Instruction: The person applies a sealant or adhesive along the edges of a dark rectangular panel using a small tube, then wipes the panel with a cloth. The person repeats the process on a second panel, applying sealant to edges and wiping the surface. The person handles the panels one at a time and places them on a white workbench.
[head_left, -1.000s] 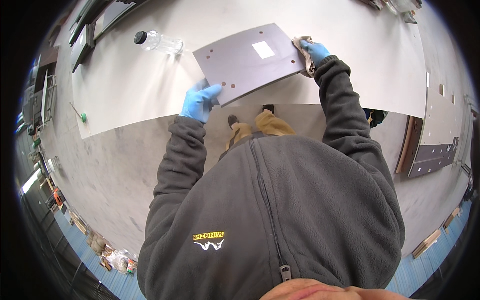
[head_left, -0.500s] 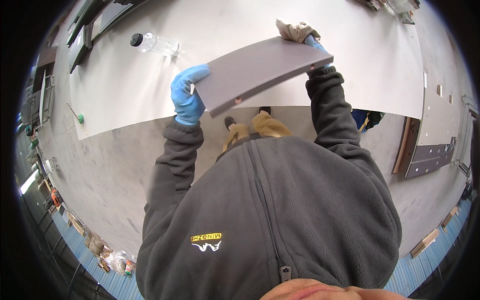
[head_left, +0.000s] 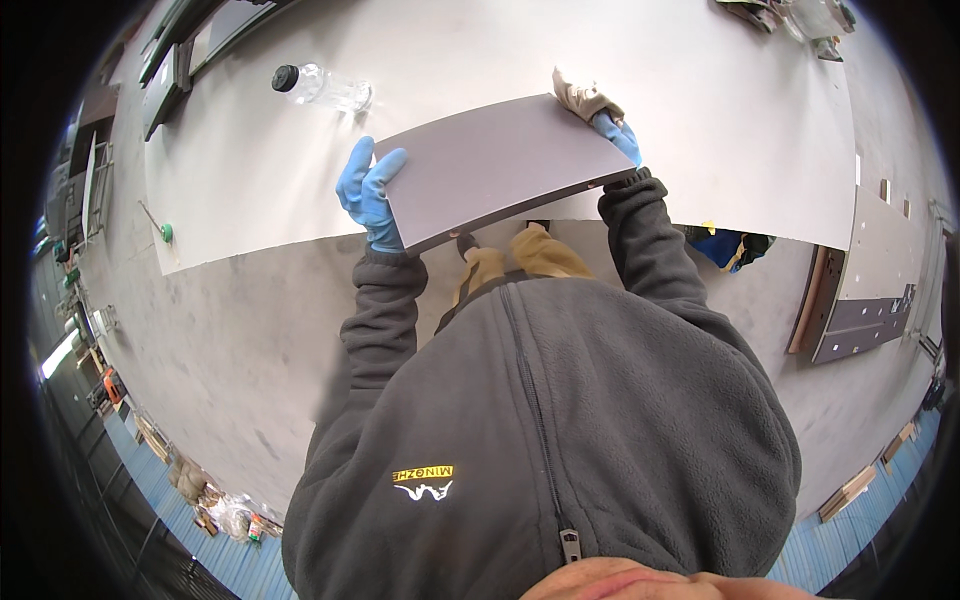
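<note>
A flat grey panel, with holes in its near edge, is held up in front of me, over the near side of a white-topped table. My left hand, in a blue glove, grips its left end, fingers over the top face. At the panel's far right corner, my right hand, also blue-gloved, has a crumpled beige cloth in it. That hand supports the right end of the panel, which hides part of the fingers.
A clear bottle with a black cap lies on the white tabletop beyond my left hand. Dark panels are at the far left. A green-handled screwdriver sits near the left edge. More boards stand at the right.
The panel has come slightly nearer to me and shows more of its top face. My right hand and the cloth have shifted inward and nearer; my left fingers have spread a little.
</note>
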